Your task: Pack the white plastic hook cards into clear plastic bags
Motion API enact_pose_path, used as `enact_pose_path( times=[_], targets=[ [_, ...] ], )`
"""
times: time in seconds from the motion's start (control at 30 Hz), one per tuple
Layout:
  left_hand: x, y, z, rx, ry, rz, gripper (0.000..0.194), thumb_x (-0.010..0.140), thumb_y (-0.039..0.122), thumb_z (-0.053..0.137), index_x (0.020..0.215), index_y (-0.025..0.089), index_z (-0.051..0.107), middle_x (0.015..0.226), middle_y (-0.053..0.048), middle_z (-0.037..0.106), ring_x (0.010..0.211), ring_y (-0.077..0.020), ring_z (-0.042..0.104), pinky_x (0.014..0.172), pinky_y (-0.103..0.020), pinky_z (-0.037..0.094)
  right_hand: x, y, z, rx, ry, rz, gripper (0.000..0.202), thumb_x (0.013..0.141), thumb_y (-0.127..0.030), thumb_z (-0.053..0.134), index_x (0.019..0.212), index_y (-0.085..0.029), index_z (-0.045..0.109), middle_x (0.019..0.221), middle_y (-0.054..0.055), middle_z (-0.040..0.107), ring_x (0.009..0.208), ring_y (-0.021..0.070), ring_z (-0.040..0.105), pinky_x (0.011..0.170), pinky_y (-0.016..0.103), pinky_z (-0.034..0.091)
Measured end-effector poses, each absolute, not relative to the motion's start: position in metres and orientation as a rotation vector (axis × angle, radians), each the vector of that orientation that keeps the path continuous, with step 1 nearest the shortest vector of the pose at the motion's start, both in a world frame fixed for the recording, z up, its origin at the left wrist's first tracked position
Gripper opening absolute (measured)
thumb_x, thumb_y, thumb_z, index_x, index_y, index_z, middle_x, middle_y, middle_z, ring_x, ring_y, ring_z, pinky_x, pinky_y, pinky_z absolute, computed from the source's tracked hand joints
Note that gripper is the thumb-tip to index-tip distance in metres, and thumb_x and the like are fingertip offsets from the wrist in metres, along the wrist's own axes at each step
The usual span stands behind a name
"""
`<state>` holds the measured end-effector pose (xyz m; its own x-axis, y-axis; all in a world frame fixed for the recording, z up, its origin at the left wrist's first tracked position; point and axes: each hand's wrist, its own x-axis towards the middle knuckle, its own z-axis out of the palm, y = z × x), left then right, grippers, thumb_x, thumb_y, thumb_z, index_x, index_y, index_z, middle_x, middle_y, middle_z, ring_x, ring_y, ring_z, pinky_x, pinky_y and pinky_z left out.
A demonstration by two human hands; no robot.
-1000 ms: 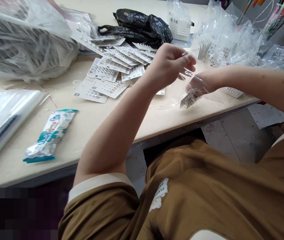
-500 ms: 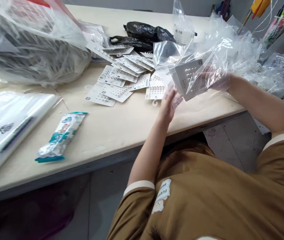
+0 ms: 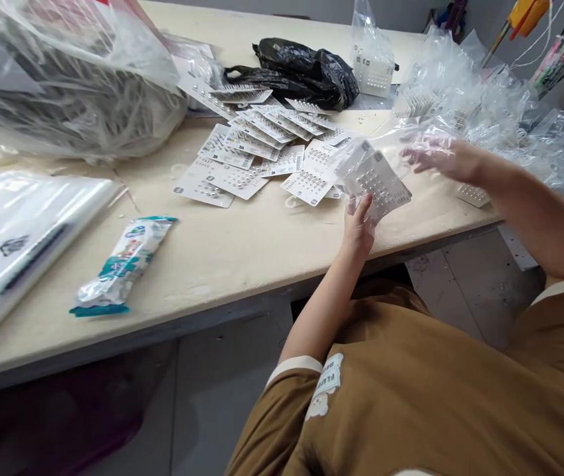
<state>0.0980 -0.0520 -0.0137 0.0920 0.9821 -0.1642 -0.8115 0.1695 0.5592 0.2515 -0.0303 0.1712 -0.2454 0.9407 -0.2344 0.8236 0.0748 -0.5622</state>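
My left hand [image 3: 360,225] is closed on the lower end of a clear plastic bag holding earring cards [image 3: 378,182], thumb on top. The cards are white, with rows of small pearly studs, and tilt over the table's front edge. To the right, my right hand [image 3: 435,157] hovers with its fingers stretched out, a little blurred. Clear film lies by its fingers, and I cannot tell how far it touches them. Loose earring cards [image 3: 227,175] lie fanned and overlapping left of the bag, some showing barcode labels.
A stuffed plastic sack [image 3: 78,106] fills the back left. In front of it lie a stack of flat clear bags [image 3: 28,231] and a wrapped snack [image 3: 123,264]. Behind the cards is a black plastic bag [image 3: 306,73]. Filled clear bags [image 3: 500,99] heap up on the right, near a pen holder [image 3: 559,56].
My right hand has come off the bagged cards and now stretches out to their right. My left hand has moved slightly right and down, the bag tilting with it.
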Motion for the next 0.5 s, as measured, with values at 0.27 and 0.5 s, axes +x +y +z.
enact_pose_path(
  times=[0.27, 0.5],
  targets=[
    [0.105, -0.056, -0.014, 0.436, 0.367, 1.438, 0.068, 0.070, 0.048, 0.086, 0.130, 0.033, 0.058, 0.142, -0.003, 0.060, 0.143, -0.0293, 0.048, 0.112, -0.042, 0.048, 0.266, -0.043, 0.222, -1.453, -2.470, 0.863, 0.035, 0.087, -0.053, 0.064, 0.101, -0.023, 0.077, 0.117, 0.006, 0.075, 0.116, 0.0210, 0.067, 0.112, 0.042, 0.044],
    [0.097, -0.057, -0.001, 0.497, 0.198, 1.309, 0.077, 0.060, 0.081, 0.077, 0.117, 0.030, 0.068, 0.136, -0.005, 0.065, 0.145, -0.0347, 0.044, 0.111, -0.042, 0.049, 0.263, -0.059, 0.248, -1.239, -2.453, 0.696, 0.019, 0.084, -0.042, 0.067, 0.092, -0.027, 0.076, 0.114, -0.002, 0.076, 0.118, 0.0191, 0.068, 0.107, 0.037, 0.050]
  ],
)
